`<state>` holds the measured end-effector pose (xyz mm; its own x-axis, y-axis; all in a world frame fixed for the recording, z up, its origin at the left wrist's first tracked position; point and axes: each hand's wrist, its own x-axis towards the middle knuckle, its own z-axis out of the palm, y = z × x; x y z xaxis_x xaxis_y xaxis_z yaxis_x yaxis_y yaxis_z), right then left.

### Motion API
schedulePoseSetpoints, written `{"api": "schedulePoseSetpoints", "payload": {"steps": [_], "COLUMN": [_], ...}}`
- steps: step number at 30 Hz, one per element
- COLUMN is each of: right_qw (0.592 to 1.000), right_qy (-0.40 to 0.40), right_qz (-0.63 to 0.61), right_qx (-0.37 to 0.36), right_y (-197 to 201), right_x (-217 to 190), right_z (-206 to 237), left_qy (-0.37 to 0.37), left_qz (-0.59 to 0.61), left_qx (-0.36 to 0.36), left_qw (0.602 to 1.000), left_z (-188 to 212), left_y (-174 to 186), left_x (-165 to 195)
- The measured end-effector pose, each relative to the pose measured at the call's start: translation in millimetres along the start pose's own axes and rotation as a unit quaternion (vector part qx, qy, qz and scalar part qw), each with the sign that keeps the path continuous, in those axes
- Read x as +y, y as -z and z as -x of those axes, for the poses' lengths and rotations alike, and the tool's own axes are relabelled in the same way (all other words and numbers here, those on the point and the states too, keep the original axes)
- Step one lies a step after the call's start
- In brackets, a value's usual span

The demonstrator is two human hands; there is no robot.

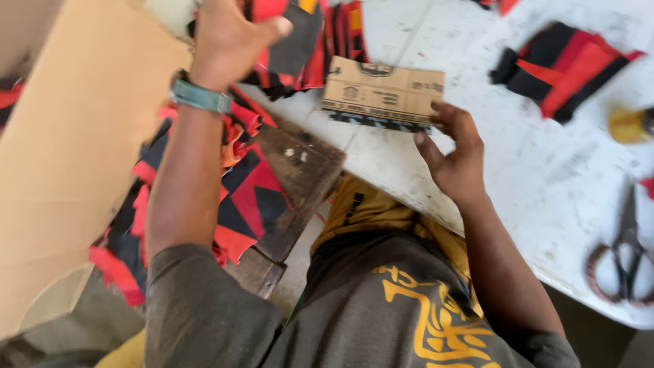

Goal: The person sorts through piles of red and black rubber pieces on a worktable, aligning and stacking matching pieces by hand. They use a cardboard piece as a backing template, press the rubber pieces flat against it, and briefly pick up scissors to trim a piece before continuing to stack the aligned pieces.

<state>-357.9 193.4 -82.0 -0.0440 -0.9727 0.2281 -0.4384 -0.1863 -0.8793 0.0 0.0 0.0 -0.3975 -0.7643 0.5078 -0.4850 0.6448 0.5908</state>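
Observation:
My left hand (228,37), with a teal band on the wrist, reaches up to the top edge and grips a red and black fabric piece (293,41) from a pile there. My right hand (456,153) holds a small brown cardboard piece (383,92) by its right edge, just above the white table (545,177). A dark strip shows along the cardboard's lower edge.
More red and black fabric pieces (238,197) lie heaped on a dark wooden block (303,177) at left. A folded red and black stack (569,68) sits at the table's far right. Scissors (623,255) lie near the right edge, beside a yellow object (630,126). A large cardboard sheet (68,150) stands at left.

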Motion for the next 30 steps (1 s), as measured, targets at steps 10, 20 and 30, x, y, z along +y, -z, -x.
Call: {"api": "schedulePoseSetpoints", "payload": {"steps": [10, 20, 30], "right_qw": [0.750, 0.662, 0.773], "right_qy": [-0.148, -0.170, -0.190], "right_qz": [-0.640, -0.720, -0.585], "right_qx": [0.083, 0.124, 0.158], "right_y": [127, 157, 179], "right_x": [82, 91, 123], "right_z": [99, 139, 165], "left_qy": [-0.044, 0.187, 0.125], "left_qz": [0.228, 0.451, 0.186], "left_qx": [-0.329, -0.331, -0.214], "left_qw": [0.915, 0.808, 0.951], "left_z": [36, 67, 58], "left_y": [-294, -392, -366], "left_x": [249, 197, 159]}}
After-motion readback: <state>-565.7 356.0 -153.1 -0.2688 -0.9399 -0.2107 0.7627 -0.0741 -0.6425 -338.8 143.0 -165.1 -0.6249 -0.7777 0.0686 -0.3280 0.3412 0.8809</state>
